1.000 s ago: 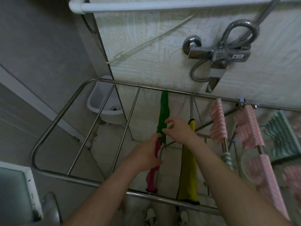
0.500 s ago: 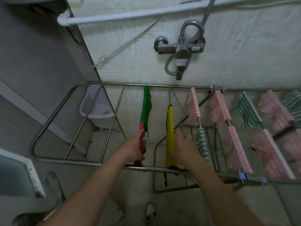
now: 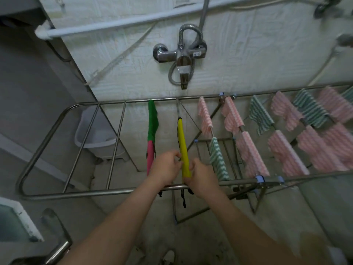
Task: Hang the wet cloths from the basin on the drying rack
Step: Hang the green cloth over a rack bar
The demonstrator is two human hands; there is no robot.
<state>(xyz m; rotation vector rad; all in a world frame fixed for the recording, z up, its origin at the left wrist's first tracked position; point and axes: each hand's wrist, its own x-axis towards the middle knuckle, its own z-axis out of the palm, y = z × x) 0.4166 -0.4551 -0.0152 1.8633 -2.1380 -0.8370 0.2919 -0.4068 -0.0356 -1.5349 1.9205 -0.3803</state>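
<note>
Grip matters here: the left hand [image 3: 165, 167] and right hand [image 3: 200, 175] pinch the near end of the yellow cloth [image 3: 182, 142], draped over a rail of the drying rack [image 3: 91, 193]. Pulling both sides down evenly should spread it flat, clear of the green cloth [image 3: 152, 119] beside it.

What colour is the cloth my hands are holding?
The cloth is yellow with black trim; head view.

Head view looks forward and down (close) over the drying rack [image 3: 118, 191].
</note>
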